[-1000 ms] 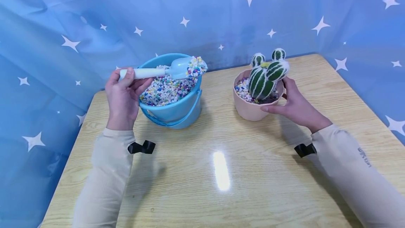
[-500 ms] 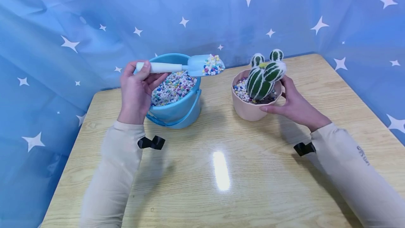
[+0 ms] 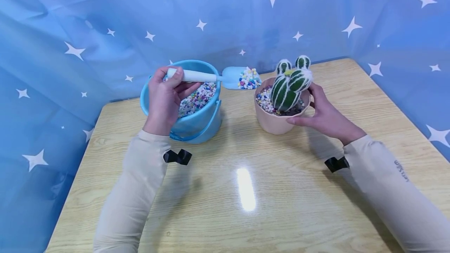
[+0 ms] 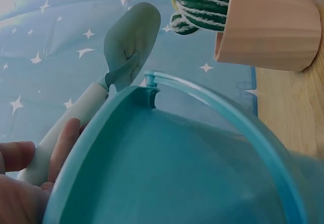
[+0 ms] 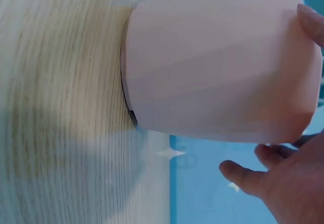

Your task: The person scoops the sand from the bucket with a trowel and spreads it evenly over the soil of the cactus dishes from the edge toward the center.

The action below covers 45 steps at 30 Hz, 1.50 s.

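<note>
A small scoop (image 3: 225,77), loaded with coloured pebbles (image 3: 248,79), is held by its white handle in the left hand (image 3: 165,98); the grip is closed around the handle, thumb on top. The blade is found in the air between the bucket (image 3: 197,122) and the pot (image 3: 275,122), just beside the pot rim at about 10 o'clock of it. The load is best carried with the blade kept level and tipped only once it is over the bare soil beside the cactus (image 3: 289,87), low and slowly, so that pebbles are not spilled on the bench (image 3: 246,206). The left forearm is raised from the bench, the wrist bent toward 2 o'clock. The pot is steadied by the right hand (image 3: 325,114) at its 3 o'clock side, fingers curved around the wall, forearm low over the bench.
</note>
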Motion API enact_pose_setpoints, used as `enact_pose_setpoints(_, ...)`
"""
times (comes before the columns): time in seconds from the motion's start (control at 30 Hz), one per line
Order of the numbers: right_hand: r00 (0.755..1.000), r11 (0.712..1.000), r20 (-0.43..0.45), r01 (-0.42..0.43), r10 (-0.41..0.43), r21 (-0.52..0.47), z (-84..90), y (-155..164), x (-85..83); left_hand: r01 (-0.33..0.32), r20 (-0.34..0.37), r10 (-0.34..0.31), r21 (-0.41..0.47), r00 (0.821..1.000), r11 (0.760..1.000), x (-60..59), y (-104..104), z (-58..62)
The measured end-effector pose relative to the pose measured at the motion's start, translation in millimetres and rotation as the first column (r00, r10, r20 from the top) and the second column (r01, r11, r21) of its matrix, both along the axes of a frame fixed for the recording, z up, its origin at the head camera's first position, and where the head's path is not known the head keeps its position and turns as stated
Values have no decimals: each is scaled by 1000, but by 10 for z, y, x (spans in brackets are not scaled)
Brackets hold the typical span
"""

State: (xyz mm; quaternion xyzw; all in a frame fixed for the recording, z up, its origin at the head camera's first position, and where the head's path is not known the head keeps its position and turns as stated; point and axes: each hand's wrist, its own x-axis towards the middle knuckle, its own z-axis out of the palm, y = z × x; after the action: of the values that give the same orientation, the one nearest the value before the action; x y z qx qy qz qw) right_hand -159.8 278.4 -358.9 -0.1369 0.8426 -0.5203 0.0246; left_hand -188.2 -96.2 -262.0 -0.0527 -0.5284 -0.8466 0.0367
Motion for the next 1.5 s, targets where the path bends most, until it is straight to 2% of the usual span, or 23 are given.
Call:
enact_pose_setpoints(0.13, 1000, 1000, 12, 3, -3, 0, 13, -2, 30, 6, 14, -5, -75, 1000, 997, -9, 59, -15)
enact_pose_setpoints(0.33, 999, 999, -21, 26, -25, 25, 11, -27, 53, 15, 35, -9, -199, 999, 980, -21, 133, -22)
enact_pose_setpoints(0.53, 999, 999, -33, 25, -24, 29, 15, -32, 52, 27, 43, -18, -215, 999, 976, -31, 168, -21)
enact_pose_setpoints(0.73, 1000, 1000, -27, 6, -6, 17, 21, -23, 40, 34, 18, -31, -241, 999, 970, -36, 206, -9)
enact_pose_setpoints(1.23, 999, 996, -39, 32, -29, 78, 15, -56, 21, 33, 8, -31, -270, 999, 962, -22, 245, 18)
enact_pose_setpoints(1.37, 997, 992, -56, 55, -49, 109, 41, -85, 41, 35, 18, -31, -295, 999, 955, -12, 245, 48)
enact_pose_setpoints(1.5, 999, 995, -39, 37, -33, 98, 69, -92, 55, 26, 7, -26, -334, 1000, 942, -9, 251, 80)
